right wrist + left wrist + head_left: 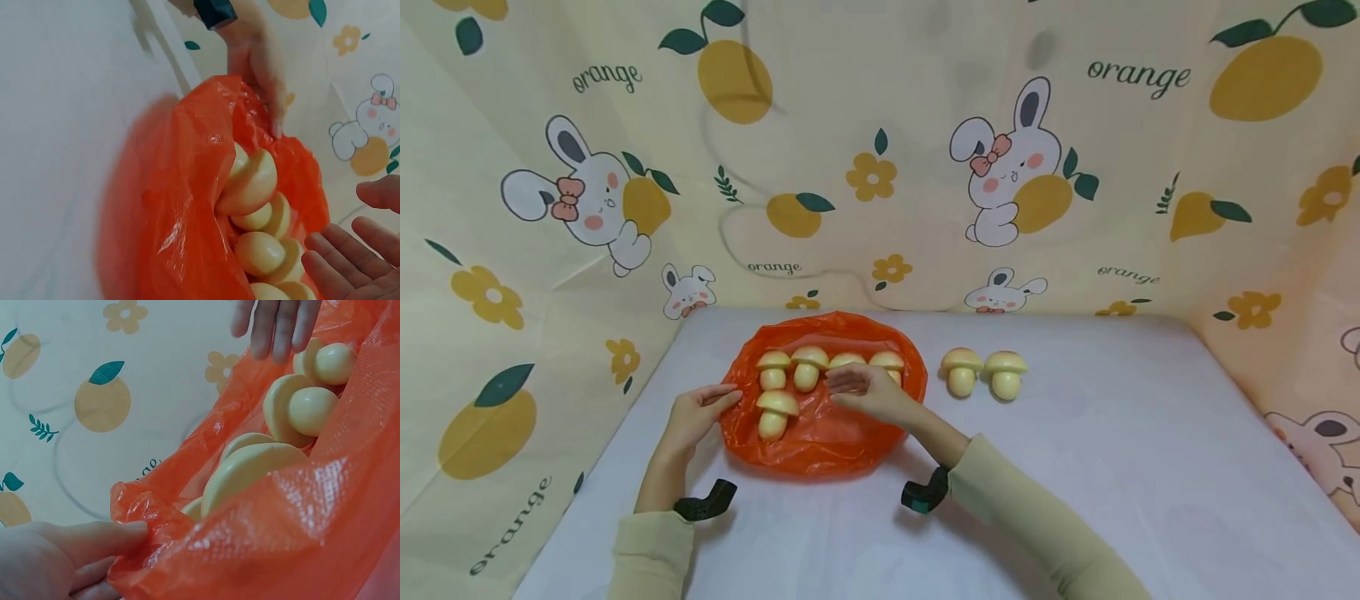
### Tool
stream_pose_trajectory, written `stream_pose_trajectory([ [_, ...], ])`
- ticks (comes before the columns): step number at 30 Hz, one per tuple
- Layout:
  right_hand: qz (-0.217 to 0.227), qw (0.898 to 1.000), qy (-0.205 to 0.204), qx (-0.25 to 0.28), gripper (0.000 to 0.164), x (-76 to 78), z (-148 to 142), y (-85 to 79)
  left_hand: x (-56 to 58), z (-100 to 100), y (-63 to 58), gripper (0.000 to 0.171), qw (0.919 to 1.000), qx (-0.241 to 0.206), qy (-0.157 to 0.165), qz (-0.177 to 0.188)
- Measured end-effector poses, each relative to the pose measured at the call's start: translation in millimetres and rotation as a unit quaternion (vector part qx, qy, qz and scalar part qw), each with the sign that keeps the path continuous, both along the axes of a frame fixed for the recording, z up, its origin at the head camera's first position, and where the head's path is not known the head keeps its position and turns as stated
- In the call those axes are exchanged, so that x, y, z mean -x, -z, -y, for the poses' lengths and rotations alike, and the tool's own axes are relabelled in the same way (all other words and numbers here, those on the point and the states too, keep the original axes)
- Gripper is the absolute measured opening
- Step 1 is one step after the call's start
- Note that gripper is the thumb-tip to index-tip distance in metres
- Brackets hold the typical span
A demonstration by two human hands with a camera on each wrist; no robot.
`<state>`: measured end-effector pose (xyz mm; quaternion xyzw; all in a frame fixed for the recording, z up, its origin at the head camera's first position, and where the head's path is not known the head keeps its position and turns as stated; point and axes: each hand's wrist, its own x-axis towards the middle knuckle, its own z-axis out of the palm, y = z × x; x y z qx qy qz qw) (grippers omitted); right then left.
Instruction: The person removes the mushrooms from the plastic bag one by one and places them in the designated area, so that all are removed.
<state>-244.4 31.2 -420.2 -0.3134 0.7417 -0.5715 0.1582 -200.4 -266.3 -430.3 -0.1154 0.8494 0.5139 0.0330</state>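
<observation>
An orange-red plastic bag (831, 462) sits spread open on the table, with several pale yellow toy mushrooms (775, 414) inside. At the bag's left rim, my left hand (694, 417) pinches the plastic between thumb and fingers, as the left wrist view also shows. My right hand (874, 394) hovers over the right part of the bag with fingers extended and nothing in it. It partly hides two of the mushrooms in the head view. In the right wrist view the palm of the right hand (356, 262) faces the bag's opening.
Right of the bag, two more toy mushrooms, a left one (962, 372) and a right one (1006, 375), stand side by side on the white table (1075, 483). A cloth (917, 100) printed with rabbits and oranges hangs behind and at both sides.
</observation>
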Motion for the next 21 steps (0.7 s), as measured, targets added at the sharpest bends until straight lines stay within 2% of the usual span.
stream_pose_trajectory([
  [6,0.015,1.0,-0.001,-0.002,0.04,3.8,17.0,6.1,1.2,-0.3,2.0,0.049,1.0,0.002,0.001,0.0],
  [13,0.034,0.998,0.004,-0.049,0.043,5.0,36.1,17.3,1.9,0.7,2.1,0.049,1.0,0.001,0.0,-0.001],
  [21,0.05,0.996,0.033,-0.064,0.047,7.1,52.0,20.2,2.4,3.2,1.1,0.05,1.0,-0.007,0.001,-0.002],
])
